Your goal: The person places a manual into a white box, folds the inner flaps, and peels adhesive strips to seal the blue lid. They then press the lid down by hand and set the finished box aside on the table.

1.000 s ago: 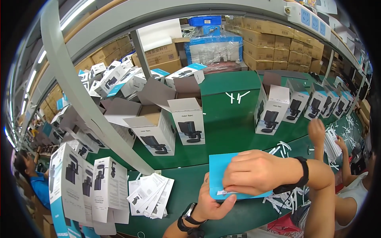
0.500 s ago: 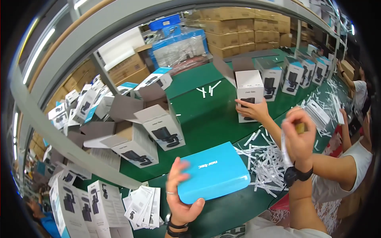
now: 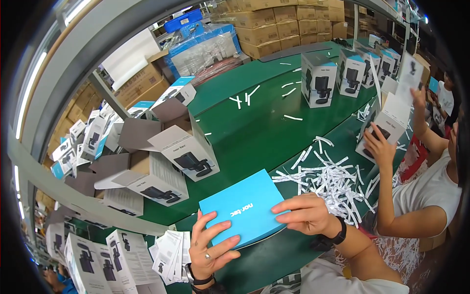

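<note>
A light-blue rectangular box (image 3: pixel 240 210) with white lettering lies between my hands over the near part of the green bench. My left hand (image 3: pixel 210 245) is on its left side, fingers spread along the near left edge and onto the top. My right hand (image 3: pixel 307 214) closes on the box's right edge, fingertips on the top face; its thumb is partly hidden. To the left of the box is a fanned stack of white printed leaflets (image 3: pixel 171 257). A heap of white paper strips (image 3: pixel 333 188) lies beyond my right hand.
Open white cartons (image 3: pixel 188 152) stand at the left, with a pile of cartons (image 3: pixel 93 142) behind. Closed cartons (image 3: pixel 318 81) line the far right. Beside me, a co-worker (image 3: pixel 421 191) holds an open carton (image 3: pixel 391 122) and a printed leaflet (image 3: pixel 410 78). A metal frame post crosses the left.
My right hand has come down from its raised position, where it held a thin white strip, onto the box's right edge. The co-worker has drawn an open carton rightward and raised a leaflet.
</note>
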A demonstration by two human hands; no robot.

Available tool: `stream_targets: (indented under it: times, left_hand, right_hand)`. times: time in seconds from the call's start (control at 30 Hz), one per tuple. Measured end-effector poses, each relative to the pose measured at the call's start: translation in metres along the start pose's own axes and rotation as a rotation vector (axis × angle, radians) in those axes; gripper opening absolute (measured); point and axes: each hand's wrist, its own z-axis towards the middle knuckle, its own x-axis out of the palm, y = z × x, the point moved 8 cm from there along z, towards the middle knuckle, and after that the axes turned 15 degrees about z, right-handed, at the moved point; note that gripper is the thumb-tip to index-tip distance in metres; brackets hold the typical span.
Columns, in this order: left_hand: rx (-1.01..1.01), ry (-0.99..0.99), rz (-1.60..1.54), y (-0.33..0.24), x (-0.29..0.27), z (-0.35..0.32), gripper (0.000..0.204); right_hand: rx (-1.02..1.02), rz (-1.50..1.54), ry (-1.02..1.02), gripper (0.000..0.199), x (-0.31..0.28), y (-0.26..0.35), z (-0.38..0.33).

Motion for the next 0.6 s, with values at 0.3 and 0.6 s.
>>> stream_targets:
  times: [0.3,0.6]
  left_hand:
    - [-0.057,0.105,0.829,-0.077,0.031,0.028,0.046]
    - [-0.048,0.15,0.509,-0.023,0.004,0.023,0.063]
  right_hand:
    - [-0.023,-0.12,-0.037,0.018,0.013,0.002,0.005]
    - [-0.048,0.019,-0.051,0.014,0.009,0.001,0.01]
